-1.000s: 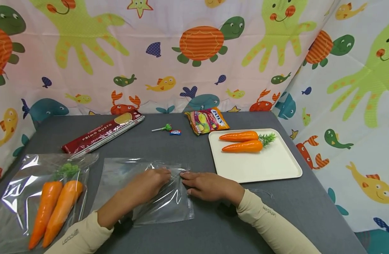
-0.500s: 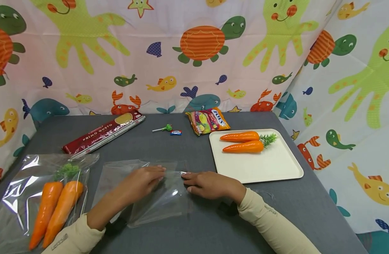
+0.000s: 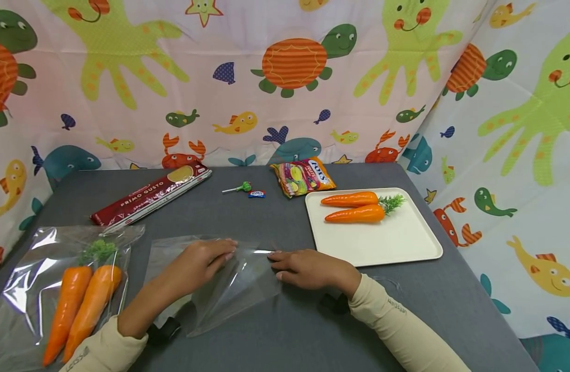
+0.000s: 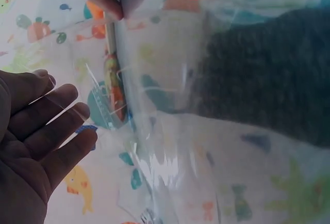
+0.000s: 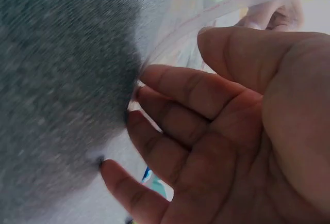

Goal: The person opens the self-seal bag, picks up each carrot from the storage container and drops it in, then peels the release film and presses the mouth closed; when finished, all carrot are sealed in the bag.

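Note:
A clear plastic bag (image 3: 240, 294) lies across the middle front of the grey table, its upper film raised and creased. My left hand (image 3: 198, 266) is over its left part and pinches the film between thumb and index finger. In the left wrist view, the other fingers of that left hand (image 4: 44, 131) are loosely extended beside the see-through bag (image 4: 165, 131). At the bag's right edge, fingertips of my right hand (image 3: 308, 268) rest on it. The right wrist view shows this right hand (image 5: 206, 126) with thumb apart from the fingers, near the bag's edge strip (image 5: 221, 10).
Another clear bag (image 3: 21, 310) with two large carrots (image 3: 91, 305) lies at left. A cream tray (image 3: 382, 248) with two carrots (image 3: 354, 206) stands right. Behind are a maroon biscuit pack (image 3: 150, 196), a lollipop (image 3: 238, 187), a small wrapped candy (image 3: 256, 194) and a candy packet (image 3: 303, 177).
My left hand has moved left and slightly nearer, drawing the bag's film with it. The bag's lower edge has shifted left and tilted. My right hand stays nearly in place.

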`<state>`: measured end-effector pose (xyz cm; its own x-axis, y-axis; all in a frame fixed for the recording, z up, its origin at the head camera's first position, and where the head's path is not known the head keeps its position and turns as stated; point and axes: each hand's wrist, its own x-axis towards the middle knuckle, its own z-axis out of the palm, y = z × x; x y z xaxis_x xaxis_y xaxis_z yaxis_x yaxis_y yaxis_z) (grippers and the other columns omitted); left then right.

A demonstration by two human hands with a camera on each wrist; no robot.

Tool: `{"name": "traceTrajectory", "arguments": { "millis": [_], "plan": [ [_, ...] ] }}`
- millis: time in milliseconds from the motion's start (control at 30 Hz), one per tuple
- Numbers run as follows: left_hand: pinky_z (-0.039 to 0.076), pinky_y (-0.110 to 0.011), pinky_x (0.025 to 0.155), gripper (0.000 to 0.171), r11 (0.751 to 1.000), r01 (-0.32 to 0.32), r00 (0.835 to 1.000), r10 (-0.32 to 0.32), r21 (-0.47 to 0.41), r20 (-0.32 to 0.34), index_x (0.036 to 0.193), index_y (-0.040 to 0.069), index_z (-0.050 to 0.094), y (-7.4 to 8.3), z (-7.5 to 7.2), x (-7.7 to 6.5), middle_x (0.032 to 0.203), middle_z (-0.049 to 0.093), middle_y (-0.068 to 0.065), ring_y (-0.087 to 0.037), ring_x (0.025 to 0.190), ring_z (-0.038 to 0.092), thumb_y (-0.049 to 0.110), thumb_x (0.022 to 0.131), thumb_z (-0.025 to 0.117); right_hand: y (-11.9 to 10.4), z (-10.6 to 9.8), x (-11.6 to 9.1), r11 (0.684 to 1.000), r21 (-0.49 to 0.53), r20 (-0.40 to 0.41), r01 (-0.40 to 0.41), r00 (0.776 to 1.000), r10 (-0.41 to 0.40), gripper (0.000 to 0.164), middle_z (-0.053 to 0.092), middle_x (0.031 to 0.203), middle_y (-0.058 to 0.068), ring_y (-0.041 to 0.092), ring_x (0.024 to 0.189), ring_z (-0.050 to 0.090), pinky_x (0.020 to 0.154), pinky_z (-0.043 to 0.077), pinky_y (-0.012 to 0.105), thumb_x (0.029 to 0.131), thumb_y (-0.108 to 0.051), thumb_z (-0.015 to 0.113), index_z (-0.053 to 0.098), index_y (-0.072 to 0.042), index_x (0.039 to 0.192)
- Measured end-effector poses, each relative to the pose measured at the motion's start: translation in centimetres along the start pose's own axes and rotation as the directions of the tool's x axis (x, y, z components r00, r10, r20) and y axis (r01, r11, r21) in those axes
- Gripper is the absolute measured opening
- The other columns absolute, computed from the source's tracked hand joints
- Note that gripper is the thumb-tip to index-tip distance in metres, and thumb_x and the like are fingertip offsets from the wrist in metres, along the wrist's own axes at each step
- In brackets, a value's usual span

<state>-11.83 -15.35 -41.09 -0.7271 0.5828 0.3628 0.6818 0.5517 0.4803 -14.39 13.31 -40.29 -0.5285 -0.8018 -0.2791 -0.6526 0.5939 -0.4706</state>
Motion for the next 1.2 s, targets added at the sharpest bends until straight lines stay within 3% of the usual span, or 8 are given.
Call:
{"name": "traceTrajectory", "arguments": {
  "millis": [133, 267, 567, 933, 1200],
  "plan": [
    [0.054, -0.043, 0.085, 0.026, 1.0, -0.03, 0.999, 0.03, 0.003, -0.021, 0.114, 0.0, 0.07, 0.1, 0.3, 0.3, 0.114, 0.069, -0.014, -0.026, 0.106, 0.066, 0.0, 0.089, 0.069, -0.3, -0.2, 0.1, 1.0, -0.012, -0.013, 0.014, 1.0, -0.014, 0.04, 0.045, 0.147, 0.006, 0.02, 0.136, 0.04, 0.111, 0.033, 0.039, 0.103, -0.022, 0.05, 0.054, -0.005, 0.139],
    [0.055, -0.042, 0.085, 0.026, 1.0, -0.014, 1.0, 0.014, -0.012, -0.01, 0.116, 0.0, 0.07, 0.1, 0.6, 0.4, 0.115, 0.069, -0.013, -0.025, 0.106, 0.066, 0.001, 0.09, 0.068, -0.4, -0.3, 0.1, 0.999, 0.029, -0.04, 0.038, 0.999, -0.036, 0.038, 0.05, 0.143, 0.007, 0.019, 0.132, 0.045, 0.109, 0.035, 0.038, 0.103, -0.02, 0.05, 0.055, -0.004, 0.137],
    [0.055, -0.04, 0.083, 0.026, 1.0, 0.006, 1.0, -0.006, -0.025, 0.0, 0.117, 0.0, 0.069, 0.0, 0.7, 0.5, 0.114, 0.069, -0.011, -0.023, 0.104, 0.067, 0.002, 0.091, 0.067, 0.5, -1.3, -1.0, 0.986, 0.139, -0.215, 0.096, 0.975, -0.065, 0.039, 0.059, 0.133, 0.008, 0.017, 0.123, 0.054, 0.104, 0.042, 0.037, 0.1, -0.018, 0.056, 0.056, -0.002, 0.136],
    [0.055, -0.04, 0.084, 0.026, 0.999, 0.024, 0.999, -0.023, -0.027, 0.026, 0.117, -0.001, 0.07, -0.2, 0.7, 0.5, 0.113, 0.07, -0.01, -0.022, 0.104, 0.066, 0.003, 0.091, 0.067, 1.9, -3.6, -3.6, 0.984, 0.176, -0.365, 0.022, 0.93, 0.044, 0.038, 0.062, 0.129, 0.008, 0.022, 0.12, 0.057, 0.1, 0.045, 0.043, 0.098, -0.019, 0.061, 0.06, -0.004, 0.132],
    [0.055, -0.04, 0.084, 0.026, 0.999, 0.037, 0.999, -0.036, -0.036, 0.02, 0.117, 0.001, 0.07, -0.3, 0.6, 0.3, 0.112, 0.07, -0.009, -0.022, 0.103, 0.067, 0.004, 0.091, 0.067, 3.8, -5.6, -6.5, 0.978, 0.194, -0.461, -0.078, 0.873, 0.161, 0.038, 0.061, 0.129, 0.01, 0.031, 0.119, 0.056, 0.097, 0.046, 0.051, 0.096, -0.019, 0.063, 0.061, -0.005, 0.131]
  ]
}}
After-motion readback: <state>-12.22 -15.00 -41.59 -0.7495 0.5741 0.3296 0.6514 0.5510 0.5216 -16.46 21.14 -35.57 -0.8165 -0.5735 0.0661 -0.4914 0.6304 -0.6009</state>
